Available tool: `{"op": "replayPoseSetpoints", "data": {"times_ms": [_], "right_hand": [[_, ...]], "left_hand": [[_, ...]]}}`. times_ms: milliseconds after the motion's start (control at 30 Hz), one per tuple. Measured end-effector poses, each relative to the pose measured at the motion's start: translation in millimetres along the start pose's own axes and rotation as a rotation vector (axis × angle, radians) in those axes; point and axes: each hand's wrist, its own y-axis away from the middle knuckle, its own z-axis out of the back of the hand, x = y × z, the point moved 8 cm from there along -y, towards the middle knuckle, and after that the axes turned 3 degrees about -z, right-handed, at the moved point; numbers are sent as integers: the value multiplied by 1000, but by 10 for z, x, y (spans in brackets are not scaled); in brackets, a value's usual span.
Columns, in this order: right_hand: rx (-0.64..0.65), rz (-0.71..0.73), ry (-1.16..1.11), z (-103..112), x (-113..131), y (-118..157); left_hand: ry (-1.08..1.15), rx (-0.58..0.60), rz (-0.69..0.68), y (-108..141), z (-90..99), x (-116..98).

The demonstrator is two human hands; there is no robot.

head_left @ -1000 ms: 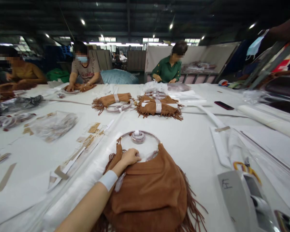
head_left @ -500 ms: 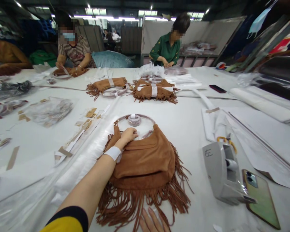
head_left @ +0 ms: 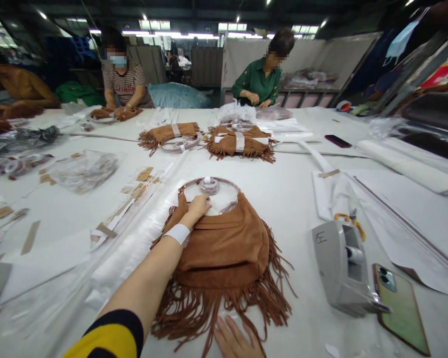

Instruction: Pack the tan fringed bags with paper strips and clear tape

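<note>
A brown suede handbag (head_left: 224, 248) with long fringe lies flat on the white table, its curved handle pointing away from me and wrapped in pale film. My left hand (head_left: 198, 206) is closed at the bag's top edge, beside the opening; its fingertips are partly hidden. White tape circles the left wrist. A coiled, wrapped strap (head_left: 209, 186) rests inside the handle loop. At the near end, my right hand (head_left: 236, 339) lies with fingers stretched out, touching the lower fringe strands. Something whitish shows at its fingers, too unclear to name.
Right of the bag stand a grey tape dispenser (head_left: 338, 268) and a green phone (head_left: 403, 308). Folded fringed bags (head_left: 241, 139) lie ahead. Clear plastic film (head_left: 123, 263) and paper scraps (head_left: 144, 174) spread on the left. Co-workers (head_left: 259, 79) stand across the table.
The view has turned slightly left. My hands keep nearly the same places on the bag and fringe. Across the table, co-workers' hands have shifted a little.
</note>
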Motion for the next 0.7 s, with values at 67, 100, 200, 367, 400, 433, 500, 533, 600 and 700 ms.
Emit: {"op": "replayPoseSetpoints", "data": {"times_ms": [67,100,200,367,400,433,500,533,600,700], "right_hand": [[-4,-58,-182,157,-114,-16],[-41,-148,-262,257,-223,-18],[-167,-537,-348,497,-644,6],[-92,-768,-286,444,-884,-227],[-57,-765,-260,389,-875,-287],[-26,-761,-227,334,-862,-331],[17,-751,-159,246,-845,-371],[26,-742,-133,218,-846,-373],[28,-695,-106,189,-859,-363],[5,-554,-90,211,-900,-364]], "left_hand": [[29,-128,-32,205,242,-172],[42,-186,-52,378,359,-270],[89,-303,-149,1185,571,-582],[-7,-252,-283,2688,143,-866],[-62,-238,-277,2873,0,-861],[-112,-241,-265,3007,-121,-842],[-189,-253,-224,3141,-301,-771],[-211,-257,-197,3160,-356,-721],[-233,-250,-167,3152,-419,-624],[-244,-221,-197,3113,-457,-508]]}}
